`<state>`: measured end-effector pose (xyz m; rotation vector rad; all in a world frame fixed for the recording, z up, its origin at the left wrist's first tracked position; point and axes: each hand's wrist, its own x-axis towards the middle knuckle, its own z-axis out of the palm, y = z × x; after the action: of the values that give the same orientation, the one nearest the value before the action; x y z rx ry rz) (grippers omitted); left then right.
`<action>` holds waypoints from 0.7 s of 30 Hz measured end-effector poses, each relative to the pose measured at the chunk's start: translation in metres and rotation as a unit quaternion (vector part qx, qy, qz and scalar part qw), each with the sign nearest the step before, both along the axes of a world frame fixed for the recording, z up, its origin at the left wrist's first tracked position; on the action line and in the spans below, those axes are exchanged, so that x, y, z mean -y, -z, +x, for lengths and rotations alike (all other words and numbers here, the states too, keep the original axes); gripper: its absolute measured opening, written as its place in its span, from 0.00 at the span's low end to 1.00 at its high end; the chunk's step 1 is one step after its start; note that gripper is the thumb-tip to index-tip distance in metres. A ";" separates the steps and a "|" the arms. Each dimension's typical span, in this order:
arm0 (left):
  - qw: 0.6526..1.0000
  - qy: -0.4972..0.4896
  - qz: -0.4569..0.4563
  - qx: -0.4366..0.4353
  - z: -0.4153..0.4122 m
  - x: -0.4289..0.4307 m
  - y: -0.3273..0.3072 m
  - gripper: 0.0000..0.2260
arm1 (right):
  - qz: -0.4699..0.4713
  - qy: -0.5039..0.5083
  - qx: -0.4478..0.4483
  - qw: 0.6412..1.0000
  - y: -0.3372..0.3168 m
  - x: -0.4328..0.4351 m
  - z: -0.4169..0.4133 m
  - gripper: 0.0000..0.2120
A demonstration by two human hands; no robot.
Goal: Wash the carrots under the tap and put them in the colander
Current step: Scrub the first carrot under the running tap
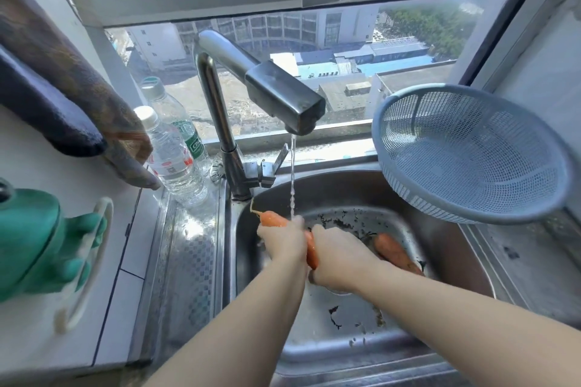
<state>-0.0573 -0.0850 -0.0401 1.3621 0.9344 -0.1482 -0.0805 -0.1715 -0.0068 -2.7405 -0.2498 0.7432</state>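
Note:
Over the steel sink (465, 264) both hands hold one orange carrot (273, 219) under a thin stream from the tap (284, 97). My left hand (283, 240) grips its upper part, and the tip pokes out to the upper left. My right hand (338, 256) grips its lower part. A second carrot (394, 253) lies on the sink floor to the right, partly hidden behind my right wrist. The blue-grey colander (471, 154) stands tilted on the sink's back right corner with nothing visible inside.
Two plastic water bottles (176, 154) stand left of the tap base. A green frog-shaped container (37, 242) sits on the white counter at the left, with cloths (63, 94) hanging above it. Dark debris dots the sink floor. A window is behind the tap.

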 end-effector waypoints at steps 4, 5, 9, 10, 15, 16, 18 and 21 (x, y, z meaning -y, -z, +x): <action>0.997 0.054 0.056 0.025 -0.006 0.000 0.005 0.14 | 0.024 -0.040 0.029 0.998 0.000 -0.006 -0.002 0.13; 0.996 0.065 0.062 0.030 -0.006 -0.003 0.003 0.05 | 0.045 -0.031 0.001 0.999 0.000 -0.005 0.001 0.11; 0.996 0.025 -0.088 0.016 -0.002 -0.012 0.003 0.05 | 0.197 0.119 -0.194 0.954 -0.004 0.003 0.008 0.07; 0.989 0.011 -0.149 0.014 -0.002 -0.011 0.002 0.05 | 0.244 0.160 -0.251 0.923 -0.005 0.007 0.009 0.07; 0.895 -0.041 -0.442 0.038 -0.001 -0.023 0.000 0.09 | 0.468 0.257 -0.473 0.700 -0.003 0.021 -0.002 0.14; 0.883 -0.039 -0.466 0.038 -0.001 -0.023 -0.004 0.11 | 0.466 0.257 -0.477 0.699 -0.001 0.022 -0.003 0.15; 0.892 -0.042 -0.449 0.027 0.001 -0.019 -0.006 0.12 | 0.420 0.237 -0.438 0.759 -0.001 0.021 -0.002 0.15; 0.950 -0.068 -0.303 0.017 0.006 -0.011 -0.006 0.10 | 0.266 0.175 -0.271 0.909 -0.010 0.016 0.003 0.09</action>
<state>-0.0513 -0.0739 -0.0338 0.7265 0.8559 -0.2794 -0.0779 -0.1873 0.0033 -1.9034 0.1433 1.0951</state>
